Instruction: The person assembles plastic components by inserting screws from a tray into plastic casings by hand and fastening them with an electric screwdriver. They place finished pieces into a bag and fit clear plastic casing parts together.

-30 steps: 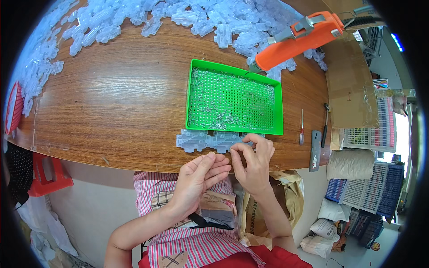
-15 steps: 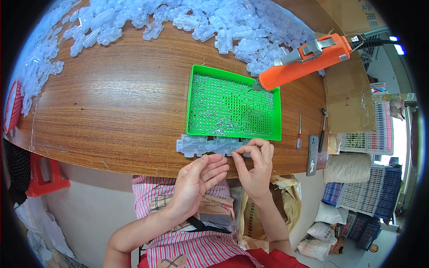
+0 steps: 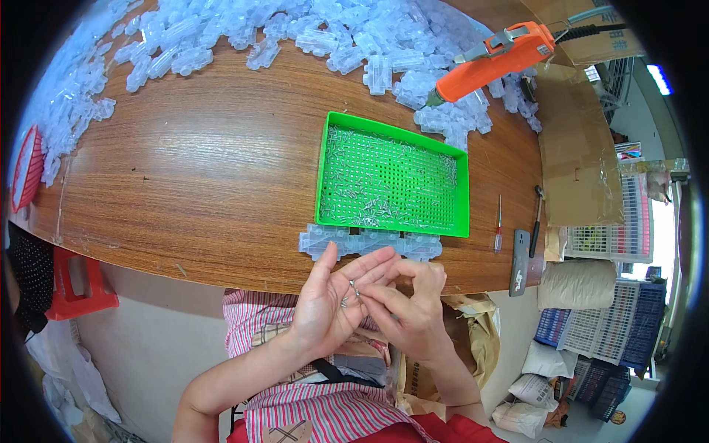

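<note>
My left hand point(image 3: 321, 314) is palm up, its fingers stretched out and thumb apart. A few small silver screws point(image 3: 344, 302) lie loose on its palm. Over those fingers, my right hand point(image 3: 413, 306) pinches a screw point(image 3: 357, 293) between thumb and forefinger. Just beyond the hands, clear plastic housings point(image 3: 378, 240) sit in a row along the near side of a green perforated tray point(image 3: 468, 192). Many more screws point(image 3: 369, 210) are scattered inside that tray. My left thumb overlaps the front of the row in this view.
An orange electric screwdriver point(image 3: 495, 63) hangs at the back right on its cable. Clear plastic parts point(image 3: 317, 40) are heaped along the far edge. To the right lie a small screwdriver point(image 3: 498, 229), a phone point(image 3: 519, 258) and a dark-handled tool point(image 3: 536, 214). A cardboard panel point(image 3: 576, 148) stands there.
My right hand has moved left and down to my left palm. The left hand has tilted more palm up, revealing screws. The orange screwdriver has swung up, away from the tray.
</note>
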Motion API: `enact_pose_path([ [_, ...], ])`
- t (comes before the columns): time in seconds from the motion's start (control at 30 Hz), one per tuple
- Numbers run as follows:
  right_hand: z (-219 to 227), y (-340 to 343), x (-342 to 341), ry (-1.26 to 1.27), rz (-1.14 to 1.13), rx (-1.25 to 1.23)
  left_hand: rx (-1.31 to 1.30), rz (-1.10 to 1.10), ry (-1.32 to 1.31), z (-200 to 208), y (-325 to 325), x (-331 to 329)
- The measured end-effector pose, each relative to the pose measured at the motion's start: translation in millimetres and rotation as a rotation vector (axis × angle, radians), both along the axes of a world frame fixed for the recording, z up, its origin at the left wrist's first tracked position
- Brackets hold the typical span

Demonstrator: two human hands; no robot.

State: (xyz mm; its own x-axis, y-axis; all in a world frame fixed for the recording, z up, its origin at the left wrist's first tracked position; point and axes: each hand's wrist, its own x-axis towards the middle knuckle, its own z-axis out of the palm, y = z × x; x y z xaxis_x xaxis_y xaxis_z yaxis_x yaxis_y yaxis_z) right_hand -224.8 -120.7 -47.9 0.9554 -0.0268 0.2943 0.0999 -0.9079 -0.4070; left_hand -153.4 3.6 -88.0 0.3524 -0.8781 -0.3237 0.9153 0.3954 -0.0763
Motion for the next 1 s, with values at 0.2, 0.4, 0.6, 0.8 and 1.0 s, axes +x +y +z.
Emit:
enact_pose_path([
  [0.2, 3.4, 3.2, 2.5, 0.071, -0.026, 0.084, -0.043, -0.011, -0.062, 4.6, -0.1, 0.0],
  [0.4, 4.3, 1.7, 3.5, 0.016, -0.022, -0.019, 0.005, -0.023, -0.114, 7.0, -1.9, 1.3],
  [0.6, 3.2, -0.6, 1.1, -0.025, -0.010, -0.055, -0.027, -0.007, -0.065, 6.4, -4.6, 1.6],
  [0.8, 5.5, -3.2, 3.8, -0.009, -0.009, -0.058, -0.025, -0.014, -0.085, 9.4, -6.1, 6.1],
  [1.0, 6.8, -1.9, 7.9, -0.057, 0.010, -0.012, -0.053, -0.017, -0.088, 10.9, -5.0, 9.4],
])
